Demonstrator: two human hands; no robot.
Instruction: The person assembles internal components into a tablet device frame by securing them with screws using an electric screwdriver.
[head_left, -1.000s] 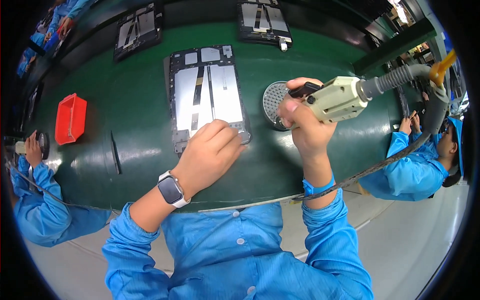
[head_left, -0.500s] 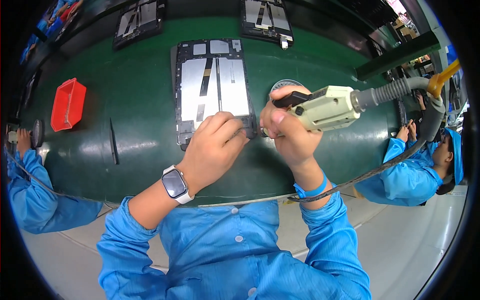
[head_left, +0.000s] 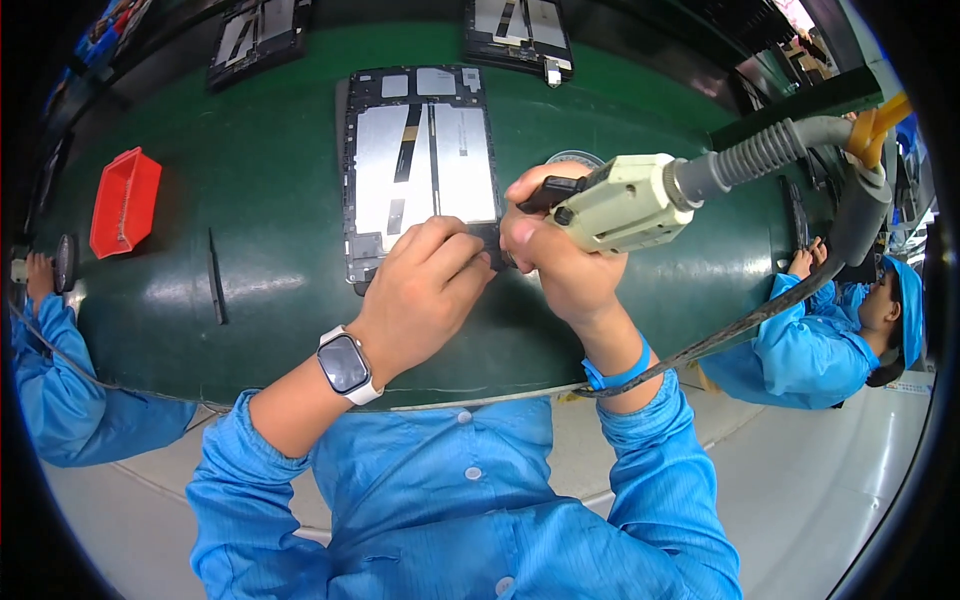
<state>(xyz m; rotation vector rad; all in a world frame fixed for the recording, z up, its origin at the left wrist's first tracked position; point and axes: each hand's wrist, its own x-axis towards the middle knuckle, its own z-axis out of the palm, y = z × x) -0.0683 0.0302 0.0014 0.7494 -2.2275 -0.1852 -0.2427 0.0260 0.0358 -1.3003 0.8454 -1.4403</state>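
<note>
At the far left, a co-worker's hand (head_left: 40, 277) beside a dark round thing (head_left: 65, 263), blue sleeve below. Next, on the green bench (head_left: 280, 230), a red tray (head_left: 147, 190) set at a slant, with small bits inside. Right of that, a thin dark tool (head_left: 215, 280) lying lengthwise, pointing away from the near edge. Farther back, an opened tablet (head_left: 258, 38) near the top. Then a pale-strapped watch (head_left: 344, 363) on the left wrist.

In the middle, the main tablet (head_left: 380, 170), flat on the bench straight ahead, silver inside showing, dark frame around, two dark strips running down. Over the near edge of the main tablet, the left hand (head_left: 425, 280), fingers bent and bunched; cannot tell whether pinching anything beneath. Behind, to the right, another opened tablet (head_left: 525, 25).

Close by the main tablet's near right corner, the right hand (head_left: 570, 265), wrapped around a pale power tool (head_left: 640, 205); tip hidden, so cannot tell whether touching the tablet. Beyond the knuckles, a round metal dish (head_left: 575, 157), mostly covered. Below, a blue wristband (head_left: 617, 370). Farther right, a ribbed grey hose (head_left: 750, 160) leading off the tool. At the far right, a co-worker (head_left: 810, 345) in blue.
</note>
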